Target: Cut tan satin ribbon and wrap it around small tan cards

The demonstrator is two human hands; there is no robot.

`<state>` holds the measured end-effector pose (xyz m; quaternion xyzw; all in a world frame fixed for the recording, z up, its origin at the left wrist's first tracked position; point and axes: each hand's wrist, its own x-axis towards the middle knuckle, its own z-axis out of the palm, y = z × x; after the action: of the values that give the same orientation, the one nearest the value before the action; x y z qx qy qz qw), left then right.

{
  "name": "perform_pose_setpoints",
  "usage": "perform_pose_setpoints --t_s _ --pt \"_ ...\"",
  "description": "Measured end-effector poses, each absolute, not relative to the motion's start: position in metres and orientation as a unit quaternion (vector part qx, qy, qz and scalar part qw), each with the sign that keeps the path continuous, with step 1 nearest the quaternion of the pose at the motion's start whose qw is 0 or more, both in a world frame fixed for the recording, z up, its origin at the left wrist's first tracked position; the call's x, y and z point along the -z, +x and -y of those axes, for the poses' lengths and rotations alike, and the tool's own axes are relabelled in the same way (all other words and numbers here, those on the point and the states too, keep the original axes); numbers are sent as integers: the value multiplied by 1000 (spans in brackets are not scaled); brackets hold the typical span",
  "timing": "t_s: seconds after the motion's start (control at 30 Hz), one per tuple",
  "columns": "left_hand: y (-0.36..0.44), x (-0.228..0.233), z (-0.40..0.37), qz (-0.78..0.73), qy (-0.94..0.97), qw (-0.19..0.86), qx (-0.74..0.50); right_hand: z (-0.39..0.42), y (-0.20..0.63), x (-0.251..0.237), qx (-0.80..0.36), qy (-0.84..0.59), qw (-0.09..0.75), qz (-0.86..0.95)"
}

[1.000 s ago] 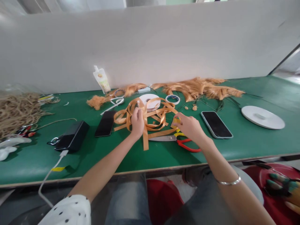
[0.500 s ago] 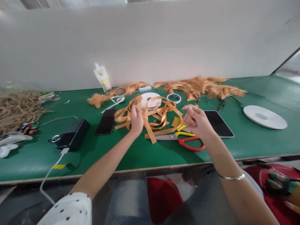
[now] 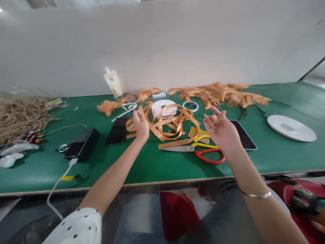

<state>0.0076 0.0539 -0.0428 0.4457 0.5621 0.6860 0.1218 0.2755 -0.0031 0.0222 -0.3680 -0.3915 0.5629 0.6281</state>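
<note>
A green worktable [image 3: 157,162] seen from above. In the middle lies a loose tangle of orange ribbon [image 3: 165,125], trailing from a white ribbon spool [image 3: 164,107] just behind it. The left hand [image 3: 140,124] hovers at the tangle's left edge, fingers loosely curled around nothing. The right hand [image 3: 221,130] is raised to the right, palm up, fingers spread and empty. Red-and-yellow scissors [image 3: 200,152] lie near the tangle. The ribbon looks light, limp and slippery, likely to snag; a flat pinch on one free strand near its loose end would suit best.
</note>
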Motion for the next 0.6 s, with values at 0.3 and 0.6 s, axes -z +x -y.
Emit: perform_pose_setpoints --t_s 0.3,0.6 --pt "-6 35 -57 -599 401 77 -689 1 284 -12 -123 -695 279 651" --pt "-1 39 -54 -586 401 115 -695 -2 272 -5 -315 -583 478 577"
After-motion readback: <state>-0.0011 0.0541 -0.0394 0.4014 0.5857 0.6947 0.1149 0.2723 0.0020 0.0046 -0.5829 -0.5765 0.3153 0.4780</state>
